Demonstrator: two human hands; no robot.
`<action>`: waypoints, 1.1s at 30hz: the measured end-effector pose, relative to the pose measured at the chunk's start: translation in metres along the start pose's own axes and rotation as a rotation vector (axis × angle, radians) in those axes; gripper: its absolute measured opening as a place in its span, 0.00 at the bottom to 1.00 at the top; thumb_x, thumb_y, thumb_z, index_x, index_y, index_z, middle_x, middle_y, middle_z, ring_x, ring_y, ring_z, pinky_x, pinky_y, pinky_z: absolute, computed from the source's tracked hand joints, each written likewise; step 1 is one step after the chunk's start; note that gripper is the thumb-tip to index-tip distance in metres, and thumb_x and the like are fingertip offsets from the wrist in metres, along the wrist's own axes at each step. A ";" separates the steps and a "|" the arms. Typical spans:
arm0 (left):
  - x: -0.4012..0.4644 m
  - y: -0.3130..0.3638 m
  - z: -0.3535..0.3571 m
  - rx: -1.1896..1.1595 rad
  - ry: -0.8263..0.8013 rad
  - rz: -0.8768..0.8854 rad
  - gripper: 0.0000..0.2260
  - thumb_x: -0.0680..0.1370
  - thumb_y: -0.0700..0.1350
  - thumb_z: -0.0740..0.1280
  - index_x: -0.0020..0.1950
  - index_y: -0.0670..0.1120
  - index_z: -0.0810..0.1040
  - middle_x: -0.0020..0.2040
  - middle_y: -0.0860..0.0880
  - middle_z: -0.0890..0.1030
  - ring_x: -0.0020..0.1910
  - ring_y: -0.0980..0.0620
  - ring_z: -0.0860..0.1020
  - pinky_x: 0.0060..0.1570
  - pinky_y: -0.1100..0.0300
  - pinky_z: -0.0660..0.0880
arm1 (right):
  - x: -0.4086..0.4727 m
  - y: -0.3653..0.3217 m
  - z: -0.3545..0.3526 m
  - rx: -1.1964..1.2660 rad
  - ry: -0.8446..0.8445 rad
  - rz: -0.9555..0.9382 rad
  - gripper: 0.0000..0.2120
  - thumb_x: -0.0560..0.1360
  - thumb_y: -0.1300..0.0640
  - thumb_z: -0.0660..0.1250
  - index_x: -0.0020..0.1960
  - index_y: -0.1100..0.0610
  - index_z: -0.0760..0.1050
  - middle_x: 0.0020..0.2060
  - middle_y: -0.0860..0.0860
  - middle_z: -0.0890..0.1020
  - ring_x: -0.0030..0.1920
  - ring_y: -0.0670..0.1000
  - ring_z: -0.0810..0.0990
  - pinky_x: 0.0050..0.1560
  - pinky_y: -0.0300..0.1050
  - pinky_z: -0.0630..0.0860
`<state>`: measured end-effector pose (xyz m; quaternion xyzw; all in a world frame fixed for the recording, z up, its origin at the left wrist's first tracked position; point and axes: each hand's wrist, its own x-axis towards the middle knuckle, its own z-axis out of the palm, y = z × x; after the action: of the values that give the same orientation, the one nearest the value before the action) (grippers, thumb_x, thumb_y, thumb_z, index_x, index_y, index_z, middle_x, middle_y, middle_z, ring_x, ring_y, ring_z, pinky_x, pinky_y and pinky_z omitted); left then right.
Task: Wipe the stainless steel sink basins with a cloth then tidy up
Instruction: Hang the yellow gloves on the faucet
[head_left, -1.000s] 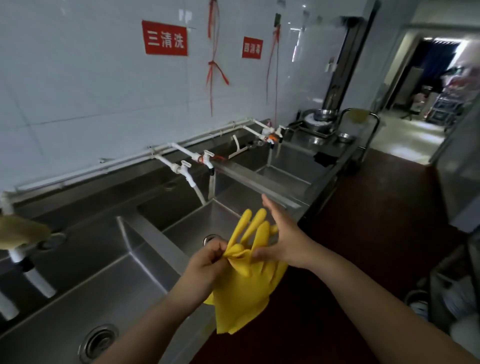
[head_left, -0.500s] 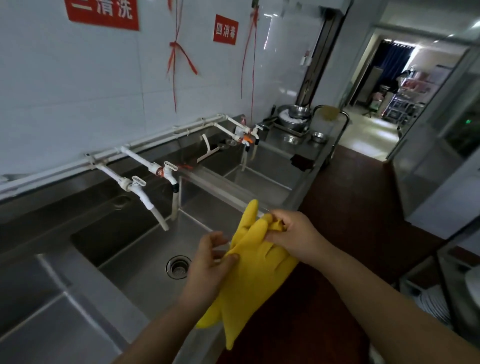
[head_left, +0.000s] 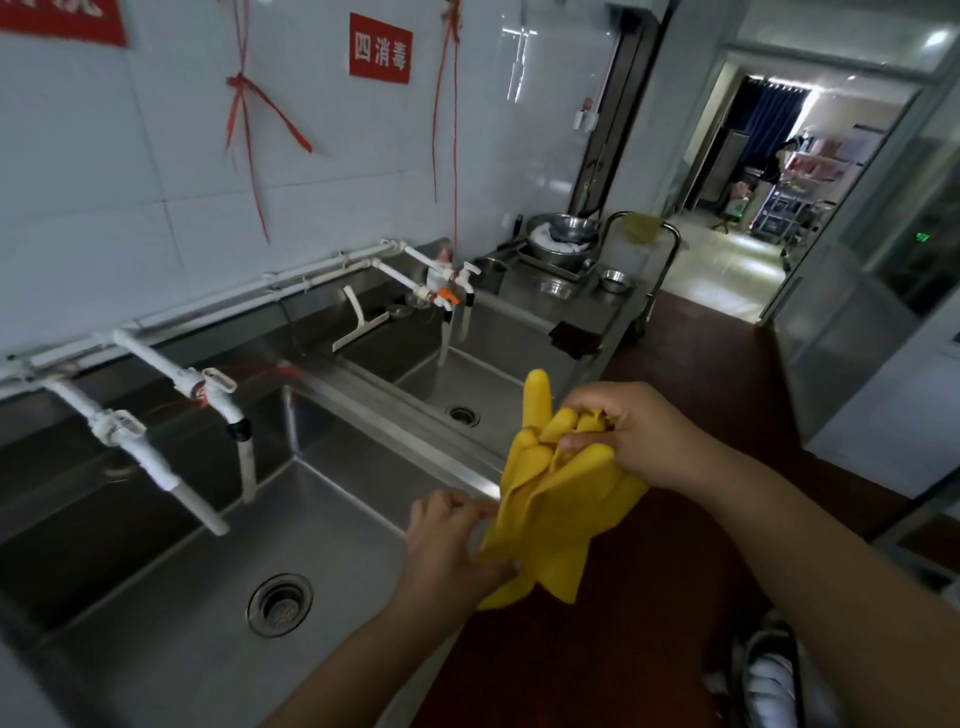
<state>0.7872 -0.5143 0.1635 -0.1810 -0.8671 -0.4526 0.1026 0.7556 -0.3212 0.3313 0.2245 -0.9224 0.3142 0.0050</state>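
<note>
Yellow rubber gloves (head_left: 550, 499) hang bunched between both hands, over the front rim of the steel sink unit (head_left: 447, 457). My right hand (head_left: 631, 434) grips the gloves' finger ends at the top. My left hand (head_left: 449, 543) pinches the lower cuff part. The near basin (head_left: 171, 613) with a round drain lies below and to the left. A second basin (head_left: 483, 384) lies farther along. A dark cloth (head_left: 571, 339) hangs over the far basin's front rim.
White taps (head_left: 218, 400) stick out from the tiled wall over the basins. A white squeegee (head_left: 358, 325) leans behind the far basin. Steel bowls (head_left: 563, 236) sit on the counter at the far end. Red floor runs right toward a doorway (head_left: 748, 218).
The view has swung right along the sinks. My right hand has closed over the gloves' finger ends, and my left hand has slid down to the cuff part.
</note>
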 end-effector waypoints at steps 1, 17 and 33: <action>0.013 0.003 0.013 0.008 0.007 -0.015 0.24 0.64 0.61 0.74 0.57 0.61 0.74 0.57 0.61 0.63 0.59 0.57 0.59 0.53 0.62 0.61 | 0.002 0.015 -0.011 0.034 -0.013 -0.001 0.09 0.69 0.57 0.75 0.40 0.43 0.78 0.40 0.45 0.81 0.40 0.42 0.80 0.42 0.42 0.75; 0.201 0.051 0.158 -0.577 -0.192 -0.411 0.12 0.73 0.54 0.66 0.46 0.47 0.82 0.47 0.51 0.82 0.48 0.54 0.80 0.46 0.65 0.74 | 0.081 0.250 -0.148 0.187 0.139 0.114 0.06 0.68 0.58 0.76 0.40 0.58 0.80 0.35 0.56 0.81 0.36 0.47 0.79 0.36 0.40 0.74; 0.453 -0.079 0.153 -0.109 -0.241 -0.430 0.10 0.75 0.39 0.67 0.53 0.52 0.77 0.48 0.54 0.79 0.47 0.59 0.78 0.47 0.67 0.75 | 0.338 0.395 -0.165 0.280 0.196 0.274 0.07 0.68 0.59 0.74 0.42 0.50 0.79 0.36 0.49 0.83 0.36 0.43 0.81 0.36 0.42 0.76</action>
<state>0.3394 -0.3296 0.1723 -0.0502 -0.8658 -0.4855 -0.1100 0.2653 -0.0867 0.2866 0.0641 -0.8867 0.4575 0.0206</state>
